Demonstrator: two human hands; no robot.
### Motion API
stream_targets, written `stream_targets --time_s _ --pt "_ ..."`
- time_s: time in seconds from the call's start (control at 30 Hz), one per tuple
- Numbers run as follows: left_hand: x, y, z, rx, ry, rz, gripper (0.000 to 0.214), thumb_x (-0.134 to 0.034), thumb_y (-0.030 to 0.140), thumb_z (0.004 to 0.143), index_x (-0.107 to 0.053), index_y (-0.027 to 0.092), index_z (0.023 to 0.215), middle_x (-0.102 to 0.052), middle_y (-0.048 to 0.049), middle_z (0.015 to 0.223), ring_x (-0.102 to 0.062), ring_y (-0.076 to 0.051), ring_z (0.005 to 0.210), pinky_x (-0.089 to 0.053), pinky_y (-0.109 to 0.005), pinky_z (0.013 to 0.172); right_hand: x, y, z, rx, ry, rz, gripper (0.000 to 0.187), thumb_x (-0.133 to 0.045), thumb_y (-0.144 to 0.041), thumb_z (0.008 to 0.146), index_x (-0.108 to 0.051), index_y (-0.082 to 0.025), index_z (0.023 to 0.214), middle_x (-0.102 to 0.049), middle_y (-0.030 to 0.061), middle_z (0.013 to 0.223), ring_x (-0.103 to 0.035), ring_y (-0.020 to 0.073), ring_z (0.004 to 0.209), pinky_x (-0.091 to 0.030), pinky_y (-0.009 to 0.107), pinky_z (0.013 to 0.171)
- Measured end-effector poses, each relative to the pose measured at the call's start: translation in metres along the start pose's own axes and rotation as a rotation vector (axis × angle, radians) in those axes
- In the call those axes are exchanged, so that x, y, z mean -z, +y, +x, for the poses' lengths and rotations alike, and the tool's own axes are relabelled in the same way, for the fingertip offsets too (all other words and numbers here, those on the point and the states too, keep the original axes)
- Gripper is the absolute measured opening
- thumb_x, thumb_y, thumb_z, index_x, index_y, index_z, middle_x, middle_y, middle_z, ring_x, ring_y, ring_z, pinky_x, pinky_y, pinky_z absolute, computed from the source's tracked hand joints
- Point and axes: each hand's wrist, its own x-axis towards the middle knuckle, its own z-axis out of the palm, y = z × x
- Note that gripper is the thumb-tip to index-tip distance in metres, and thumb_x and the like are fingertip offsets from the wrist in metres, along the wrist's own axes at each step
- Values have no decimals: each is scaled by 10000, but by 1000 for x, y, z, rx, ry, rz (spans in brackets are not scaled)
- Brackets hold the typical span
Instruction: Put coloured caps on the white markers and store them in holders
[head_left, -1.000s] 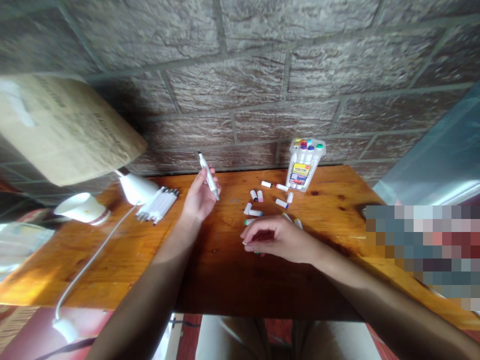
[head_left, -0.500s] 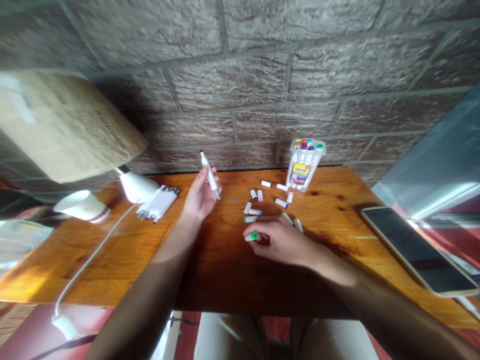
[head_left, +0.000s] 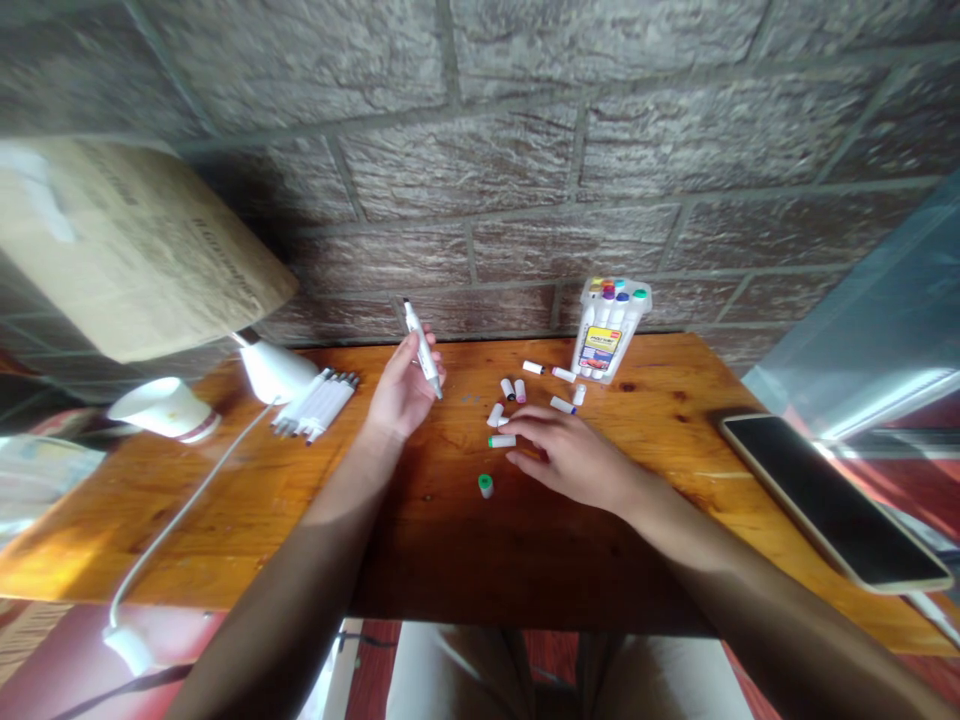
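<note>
My left hand is closed around an uncapped white marker, held upright above the wooden table. My right hand lies low over the table with fingers stretched out, its fingertips at a cluster of loose marker caps. A green-topped cap stands alone just left of that hand. Another cap with a green end lies by the fingertips. A clear case of coloured markers stands at the back by the wall.
A bundle of white uncapped markers lies left of my left hand. A white lamp with its cable, a white cup and a cardboard box are at the left. A phone lies at the right.
My right hand picked up the green-topped cap, then set it down standing on the table and moved back toward the cap cluster with fingers spread. The left hand stayed put with its marker.
</note>
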Motion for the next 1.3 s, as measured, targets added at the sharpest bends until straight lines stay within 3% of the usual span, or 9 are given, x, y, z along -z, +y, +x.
stream_targets --time_s 0.23,0.43,0.6,0.8,0.9,0.97,1.03,1.17,1.3 --pt "0 -3 -1 3 0 25 78 -620 202 942 -668 169 995 -706 45 782 -639 -46 594 -506 -170 563 -16 -11 7 -118 -97 -150 197 -559 -205 950 -724 -195 1058 -724 99 1133 -690 257 1049 -544 371 892" --pt "0 -1 -1 4 10 10 80 -607 198 949 -667 169 993 -703 45 779 -634 -44 594 -506 -167 565 -7 -7 -4 -46 -45 101 225 -572 -223 965 -696 -183 1149 -713 99 1191 -638 228 1170 -482 367 1023" --pt "-1 -2 -2 12 8 12 87 -597 197 952 -670 167 991 -704 43 777 -635 -44 591 -509 -165 567 -2 -12 -3 -51 -125 320 135 -626 -230 938 -715 -190 1030 -759 35 967 -690 155 848 -512 268 792" --pt "0 -1 -2 1 -18 53 87 -683 228 901 -670 188 977 -707 46 786 -640 -36 601 -514 -148 581 3 -8 -3 -53 -203 356 215 -681 -269 893 -713 -187 1089 -744 28 886 -668 145 752 -498 253 708" --pt "0 0 -2 -8 -21 56 89 -691 236 897 -668 187 968 -706 48 778 -639 -35 596 -511 -146 576 20 13 -8 -86 -70 392 416 -743 -330 830 -653 -187 1211 -733 57 1010 -666 151 767 -522 268 716" --pt "0 0 -1 -7 -11 49 76 -674 236 910 -670 187 968 -706 46 775 -637 -36 590 -506 -146 572 32 34 -11 -196 136 357 413 -726 -372 833 -649 -186 1194 -710 87 1148 -654 149 742 -537 287 707" --pt "0 0 -1 -2 -6 46 76 -667 235 914 -671 187 973 -708 44 776 -636 -35 585 -504 -145 570 41 54 -13 -316 266 199 384 -721 -372 823 -673 -163 1142 -713 109 1136 -651 166 718 -545 327 735" --pt "-1 -2 -1 7 -17 54 93 -680 232 904 -663 181 980 -707 45 778 -640 -36 588 -509 -147 568 41 76 -15 -447 247 22 317 -678 -333 843 -715 -151 1100 -742 112 1059 -682 198 746 -548 363 786" --pt "-1 -2 -1 13 -4 43 74 -617 215 942 -665 179 985 -708 38 772 -637 -41 581 -503 -152 554 36 77 -14 -509 247 170 203 -667 -324 840 -760 -175 942 -768 69 908 -699 204 780 -540 367 822"
